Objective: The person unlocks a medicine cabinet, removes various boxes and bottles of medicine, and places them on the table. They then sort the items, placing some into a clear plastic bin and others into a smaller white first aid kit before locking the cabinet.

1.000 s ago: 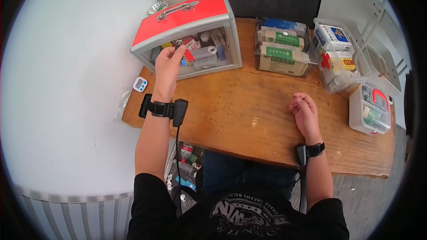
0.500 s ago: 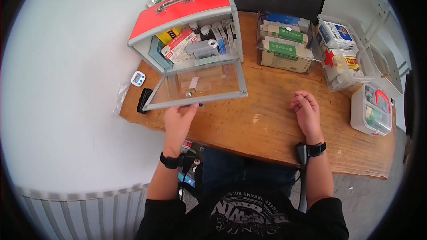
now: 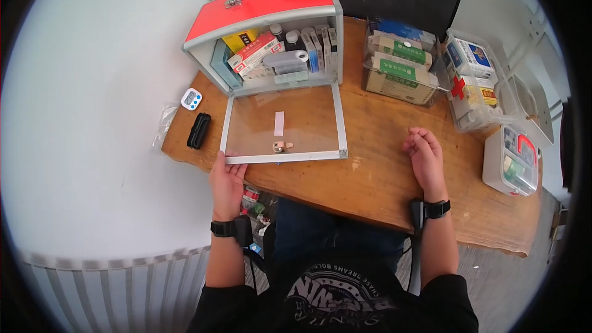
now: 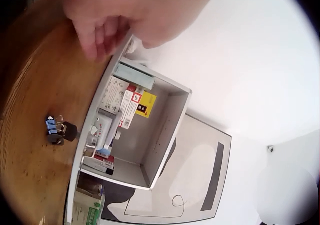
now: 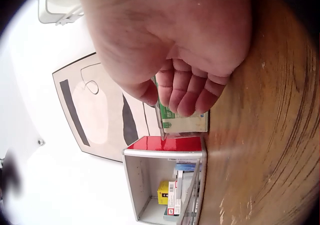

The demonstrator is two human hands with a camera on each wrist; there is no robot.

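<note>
A medicine cabinet (image 3: 259, 12) with a red top and silver frame stands at the back left of the table. Its clear front door (image 3: 308, 120) is swung down, nearly flat over the wood, with a latch (image 3: 282, 146) near the outer edge. My left hand (image 3: 227, 186) pinches the door's near left corner, thumb above and fingers below. Medicine boxes (image 3: 256, 52), bottles (image 3: 291, 37) and a grey-white device (image 3: 286, 61) fill the cabinet. Resting on the table at the right, my right hand (image 3: 425, 159) holds nothing, its fingers loosely curled.
Behind my right hand stand a clear bin (image 3: 401, 94) of green-and-cream boxes and a clear box (image 3: 462, 118) with a red cross. A small white case (image 3: 509, 163) sits far right. A timer (image 3: 191, 99) and a black object (image 3: 198, 131) lie left of the door.
The cabinet door has gone from closed to swung down toward me. My left hand has come down and nearer with it, moving to the door's left corner. My right hand has stayed put.
</note>
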